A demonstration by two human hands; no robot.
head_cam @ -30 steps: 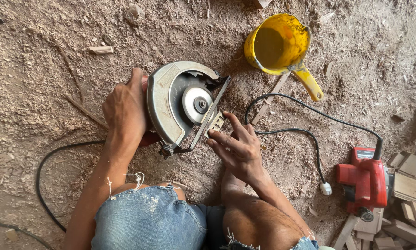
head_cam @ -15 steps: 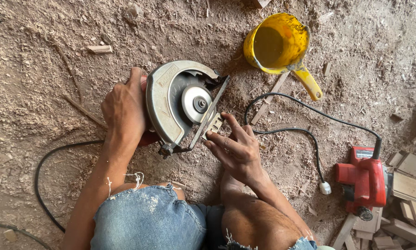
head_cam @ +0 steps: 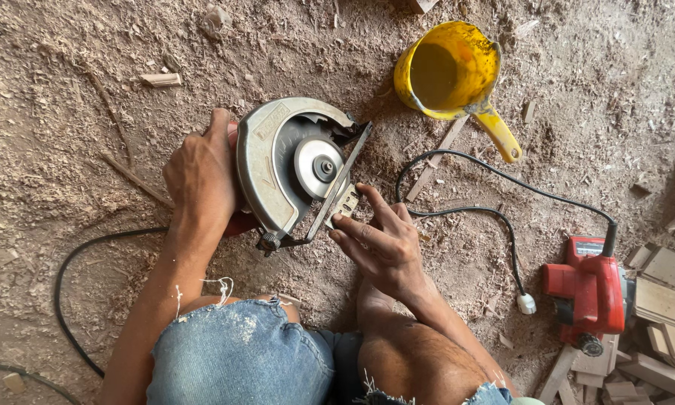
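Two bare hands work on one grey metal circular saw (head_cam: 296,172), which lies tipped on its side on the sawdust-covered dirt floor (head_cam: 75,150), just in front of the person's knees, its round blade guard and centre disc facing up. The left hand (head_cam: 201,174) has its grip clenched around the saw's body on the far side of the guard, thumb up along the guard's rim. The right hand (head_cam: 382,247) has a released grip, fingers spread, with the fingertips touching the edge of the flat base plate (head_cam: 342,201) beside the blade. A black cord (head_cam: 75,259) curves away from under the saw past the left forearm. Frayed blue denim shorts (head_cam: 240,352) cover the thighs below. Well apart, beyond the saw, a yellow plastic jug with a handle (head_cam: 448,71) lies on the floor; its inside looks dusty, and no liquid shows. Right of it, a red power tool (head_cam: 589,289) with a black cable and white plug (head_cam: 526,303) rests beside stacked wooden offcuts (head_cam: 664,300).
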